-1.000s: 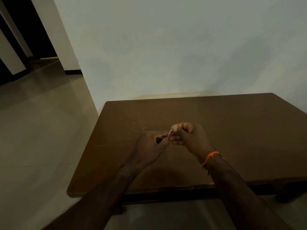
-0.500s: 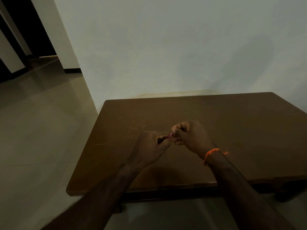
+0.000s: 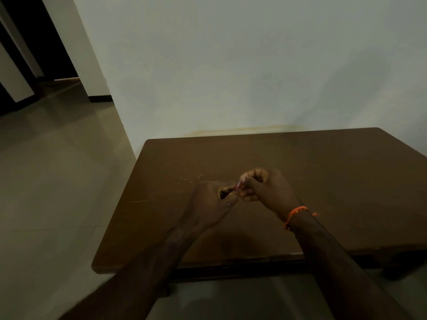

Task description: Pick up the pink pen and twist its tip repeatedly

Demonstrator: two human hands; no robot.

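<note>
Both my hands meet above the middle of a dark brown wooden table [image 3: 335, 172]. My left hand [image 3: 212, 199] is curled into a fist around something small and dark that I cannot make out. My right hand [image 3: 265, 188] pinches a small pink object [image 3: 238, 186] between thumb and fingertips, right against the left fist. An orange thread band [image 3: 294, 213] circles my right wrist. Most of the pink object is hidden by the fingers.
Small pale shavings or crumbs [image 3: 187, 179] lie scattered on the table left of my hands. The table stands against a white wall [image 3: 254, 65]. Tiled floor [image 3: 57, 169] stretches to the left, toward a dark doorway [image 3: 13, 42].
The hands stay together with only slight finger movement; the right hand has shifted a little around the pink object. The view has drifted slightly.
</note>
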